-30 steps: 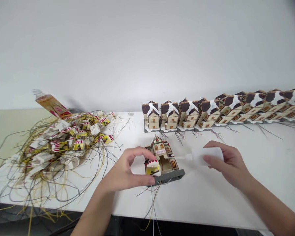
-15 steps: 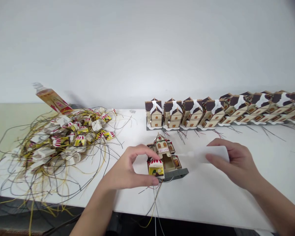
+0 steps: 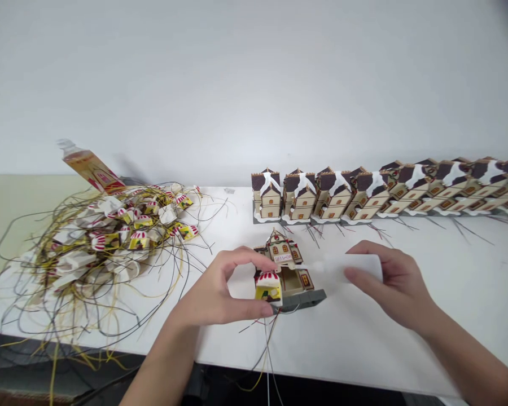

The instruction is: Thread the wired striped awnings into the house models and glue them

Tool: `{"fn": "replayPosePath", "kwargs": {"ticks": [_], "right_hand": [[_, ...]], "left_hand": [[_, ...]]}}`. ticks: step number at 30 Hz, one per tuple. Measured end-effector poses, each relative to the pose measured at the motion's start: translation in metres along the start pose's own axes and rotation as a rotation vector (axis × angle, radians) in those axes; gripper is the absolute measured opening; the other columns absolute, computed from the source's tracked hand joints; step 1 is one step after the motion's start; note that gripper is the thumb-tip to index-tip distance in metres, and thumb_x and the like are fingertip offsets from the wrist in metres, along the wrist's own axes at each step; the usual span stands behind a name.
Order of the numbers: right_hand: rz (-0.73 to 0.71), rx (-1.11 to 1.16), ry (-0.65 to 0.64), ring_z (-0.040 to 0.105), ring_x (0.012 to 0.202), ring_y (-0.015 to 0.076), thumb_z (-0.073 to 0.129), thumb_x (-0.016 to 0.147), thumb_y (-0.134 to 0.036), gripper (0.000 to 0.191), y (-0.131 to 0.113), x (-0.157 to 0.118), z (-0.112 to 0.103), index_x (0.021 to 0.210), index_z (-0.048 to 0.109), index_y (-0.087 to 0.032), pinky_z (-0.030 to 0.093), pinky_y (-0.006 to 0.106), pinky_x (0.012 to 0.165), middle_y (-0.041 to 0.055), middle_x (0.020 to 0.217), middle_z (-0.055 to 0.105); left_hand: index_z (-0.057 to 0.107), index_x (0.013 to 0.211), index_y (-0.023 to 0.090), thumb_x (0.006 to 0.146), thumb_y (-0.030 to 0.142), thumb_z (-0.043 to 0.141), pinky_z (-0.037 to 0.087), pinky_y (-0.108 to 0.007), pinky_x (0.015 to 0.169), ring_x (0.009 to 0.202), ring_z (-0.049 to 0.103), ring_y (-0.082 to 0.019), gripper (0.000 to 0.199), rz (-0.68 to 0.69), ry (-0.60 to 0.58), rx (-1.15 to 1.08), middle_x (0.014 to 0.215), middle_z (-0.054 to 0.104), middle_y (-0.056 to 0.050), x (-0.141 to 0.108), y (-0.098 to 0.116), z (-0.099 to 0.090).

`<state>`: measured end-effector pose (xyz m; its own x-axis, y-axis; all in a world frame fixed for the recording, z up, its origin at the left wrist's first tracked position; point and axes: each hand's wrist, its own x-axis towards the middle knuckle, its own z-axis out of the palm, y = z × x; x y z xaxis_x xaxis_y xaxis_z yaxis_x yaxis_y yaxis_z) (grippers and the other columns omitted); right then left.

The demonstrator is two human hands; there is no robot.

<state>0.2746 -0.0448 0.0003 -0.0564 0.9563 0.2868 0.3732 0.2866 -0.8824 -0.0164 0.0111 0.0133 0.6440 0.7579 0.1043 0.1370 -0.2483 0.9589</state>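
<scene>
The right hand grips a white squeeze bottle pointing left at the gift shop house; the left hand, closer, pinches a striped window piece.

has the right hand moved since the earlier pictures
Yes: against the row of houses, the right hand has shifted slightly left in the view, bringing the white bottle's body nearer the gift shop house.
</scene>
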Motion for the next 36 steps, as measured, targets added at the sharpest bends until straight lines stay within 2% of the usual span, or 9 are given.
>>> {"fn": "replayPosePath", "kwargs": {"ticks": [4,9,15,17,20,25,29,36], "right_hand": [[-0.03,-0.038,-0.057,0.047,0.049,0.009,0.061,0.088,-0.023,0.011,-0.002,0.001,0.004,0.077,0.063,-0.023,0.034,0.018,0.042,-0.0042,0.06,0.056],[-0.053,-0.092,-0.012,0.044,0.048,0.009,0.06,0.087,-0.023,0.012,-0.003,-0.001,0.003,0.075,0.062,-0.022,0.033,0.019,0.041,-0.0041,0.058,0.054],[0.005,-0.06,-0.019,0.048,0.051,0.0113,0.061,0.087,-0.026,0.012,-0.003,-0.003,0.003,0.076,0.064,-0.022,0.035,0.021,0.043,-0.0015,0.061,0.057],[0.038,-0.013,0.036,0.048,0.052,0.0115,0.064,0.087,-0.029,0.011,-0.003,-0.007,0.003,0.078,0.064,-0.022,0.036,0.022,0.044,-0.0017,0.062,0.057],[0.138,0.097,0.217,0.051,0.055,0.0138,0.068,0.086,-0.036,0.012,0.002,-0.016,0.0,0.084,0.065,-0.024,0.042,0.024,0.049,-0.001,0.065,0.059],[0.37,0.25,0.461,0.061,0.064,0.0214,0.074,0.076,-0.051,0.031,0.021,-0.039,-0.011,0.089,0.064,-0.024,0.049,0.03,0.056,0.0023,0.067,0.065],[0.534,0.301,0.545,0.065,0.067,0.0235,0.077,0.071,-0.053,0.035,0.033,-0.06,-0.02,0.087,0.064,-0.025,0.051,0.029,0.052,0.0044,0.074,0.07],[0.586,0.407,0.606,0.069,0.069,0.0256,0.082,0.068,-0.051,0.038,0.049,-0.083,-0.028,0.09,0.064,-0.026,0.056,0.03,0.053,0.0049,0.082,0.072]], "left_hand": [[0.07,0.111,0.024,0.066,0.021,0.085,0.042,-0.034,0.096,0.104,0.062,-0.022,0.047,0.049,0.009,0.002,0.109,0.069,-0.005,0.0,0.0,-0.001],[0.072,0.105,0.022,0.066,0.023,0.085,0.043,-0.033,0.09,0.097,0.062,-0.021,0.04,0.044,-0.013,0.018,0.102,0.067,-0.005,0.002,0.002,-0.001],[0.071,0.102,0.023,0.067,0.022,0.084,0.043,-0.034,0.092,0.1,0.058,-0.021,0.038,0.103,-0.031,0.028,0.103,0.062,-0.005,0.006,0.003,-0.002],[0.072,0.102,0.024,0.067,0.024,0.084,0.042,-0.034,0.093,0.1,0.056,-0.021,0.038,0.095,-0.022,0.063,0.104,0.058,-0.004,0.007,0.003,-0.002],[0.071,0.104,0.025,0.07,0.029,0.082,0.041,-0.036,0.096,0.105,0.053,-0.022,0.036,0.094,0.007,0.118,0.107,0.053,-0.005,0.009,0.003,0.004],[0.07,0.105,0.026,0.074,0.036,0.078,0.043,-0.041,0.095,0.109,0.051,-0.026,0.034,0.015,0.083,0.264,0.111,0.052,-0.007,0.013,0.007,0.024],[0.07,0.103,0.027,0.075,0.039,0.077,0.044,-0.043,0.092,0.111,0.05,-0.028,0.031,-0.065,0.12,0.356,0.113,0.051,-0.008,0.019,0.013,0.036],[0.069,0.106,0.029,0.078,0.042,0.074,0.038,-0.048,0.099,0.113,0.046,-0.029,0.031,-0.139,0.132,0.435,0.114,0.049,-0.008,0.02,0.016,0.04]]}}
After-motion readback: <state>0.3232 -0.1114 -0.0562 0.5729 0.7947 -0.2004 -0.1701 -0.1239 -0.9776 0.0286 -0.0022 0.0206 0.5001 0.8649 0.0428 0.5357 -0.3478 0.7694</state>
